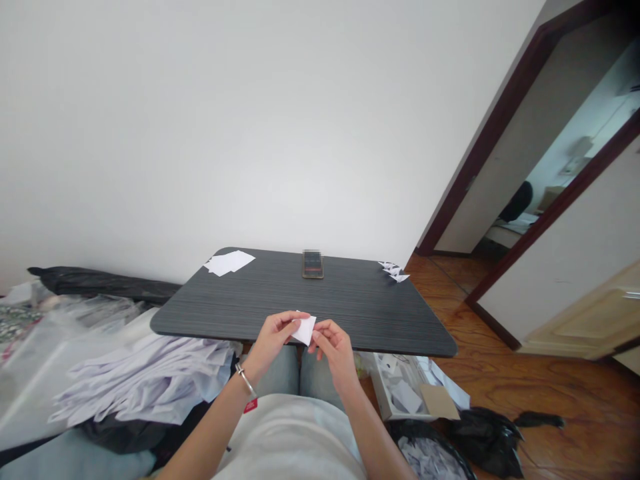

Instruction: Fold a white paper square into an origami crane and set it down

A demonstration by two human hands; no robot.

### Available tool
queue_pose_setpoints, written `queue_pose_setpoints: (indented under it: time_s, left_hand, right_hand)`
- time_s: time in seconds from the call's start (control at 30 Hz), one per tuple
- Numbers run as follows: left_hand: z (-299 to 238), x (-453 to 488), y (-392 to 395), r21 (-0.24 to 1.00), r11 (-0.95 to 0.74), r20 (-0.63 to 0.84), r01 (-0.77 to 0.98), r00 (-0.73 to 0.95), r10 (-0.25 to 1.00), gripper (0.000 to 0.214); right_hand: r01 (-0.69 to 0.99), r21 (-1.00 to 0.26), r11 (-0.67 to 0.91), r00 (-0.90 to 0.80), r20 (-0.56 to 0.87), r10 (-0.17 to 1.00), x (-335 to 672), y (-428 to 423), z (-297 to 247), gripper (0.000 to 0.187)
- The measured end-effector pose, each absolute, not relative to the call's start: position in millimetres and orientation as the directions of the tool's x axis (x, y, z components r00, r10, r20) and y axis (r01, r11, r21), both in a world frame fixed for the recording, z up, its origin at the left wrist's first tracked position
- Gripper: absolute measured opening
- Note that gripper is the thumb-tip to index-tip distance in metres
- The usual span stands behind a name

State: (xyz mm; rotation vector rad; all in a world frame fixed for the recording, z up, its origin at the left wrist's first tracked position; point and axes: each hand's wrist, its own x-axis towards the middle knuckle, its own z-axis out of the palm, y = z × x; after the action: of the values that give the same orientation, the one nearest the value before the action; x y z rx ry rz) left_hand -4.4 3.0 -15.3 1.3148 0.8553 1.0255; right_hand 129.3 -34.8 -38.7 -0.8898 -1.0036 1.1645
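Left hand and right hand both pinch small white paper piece by its edges, just over bench | paper is light, soft, creases easy; better hold at edges | beyond hands: loose paper sheets, phone, folded paper triangles | below left hand: pile of white sheets

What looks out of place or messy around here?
The open box on the floor looks untidy: white paper scraps lie jumbled inside it, and a crumpled black plastic bag sits slumped beside it on the wooden floor.
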Motion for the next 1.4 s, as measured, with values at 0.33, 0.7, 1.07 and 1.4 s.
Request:
queue_pose_setpoints:
  time_s: [0.33,0.7,1.07,1.4]
  left_hand:
    - [-13.3,-3.6,1.4,0.991,-0.017,0.062,-0.132,0.341,0.938,0.028]
    - [-14.0,-3.6,1.3,0.991,-0.023,0.067,-0.133,0.335,0.94,0.026]
    - [-23.0,-4.7,6.1,0.991,-0.085,0.119,-0.1,0.408,0.905,0.026]
    - [-29.4,-2.6,7.7,0.991,-0.085,0.123,-0.1,0.48,0.869,0.031]
  right_hand:
    - [-0.297,-0.937,0.186,0.088,0.168,0.982,129.7,-33.6,-43.2,0.015]
    - [-0.286,-0.938,0.194,0.118,0.166,0.979,128.9,-30.6,-47.4,0.012]
    - [-0.283,-0.954,0.093,0.075,0.075,0.994,133.5,-28.2,-43.8,0.023]
    - [-0.299,-0.945,0.133,0.114,0.103,0.988,135.5,-27.7,-45.2,0.02]
